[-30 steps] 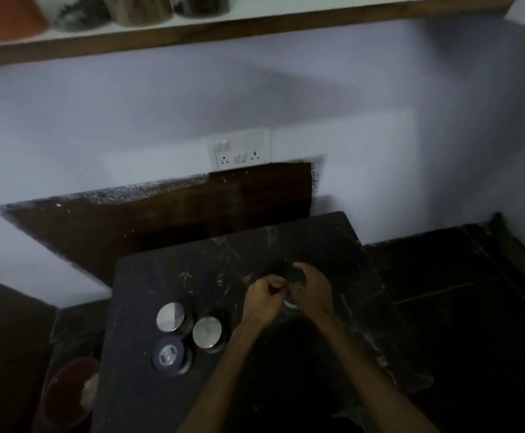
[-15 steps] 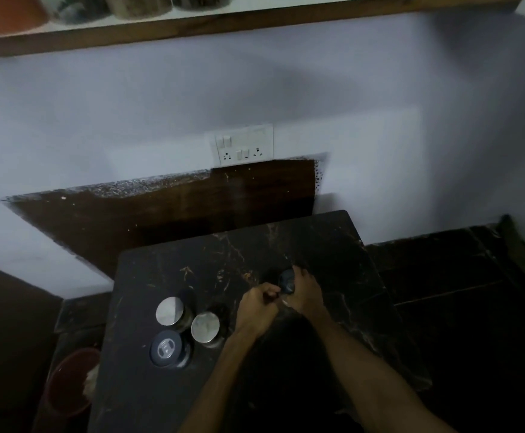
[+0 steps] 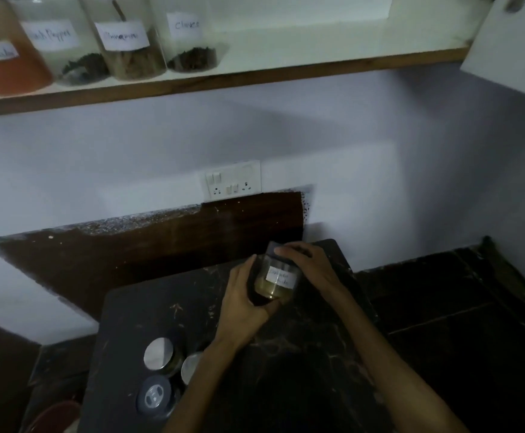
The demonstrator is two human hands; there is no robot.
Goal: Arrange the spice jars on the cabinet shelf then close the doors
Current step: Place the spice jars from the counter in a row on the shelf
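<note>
In the head view, near the middle of the frame and a little right, both hands hold one small glass jar (image 3: 276, 281) up off the dark table (image 3: 148, 307). The left hand (image 3: 245, 303) wraps around the side and bottom, fingers curled tight on the glass. The right hand (image 3: 309, 270) sits over the top, fingers bent down on the dark lid (image 3: 273, 247). I think two hands are used so the jar does not slip, or to check the lid is on tight. The jar tips a bit, so its white label (image 3: 281, 278) faces up at the camera.

At the lower left, three more jars (image 3: 158, 357) wait close together on the table. At the upper left, four big jars (image 3: 130, 35) already stand in a row on the shelf (image 3: 286, 68). The space beside them, to the right, is bare, so the small jar could go there. At the upper right, the white door (image 3: 511, 48) is open.
</note>
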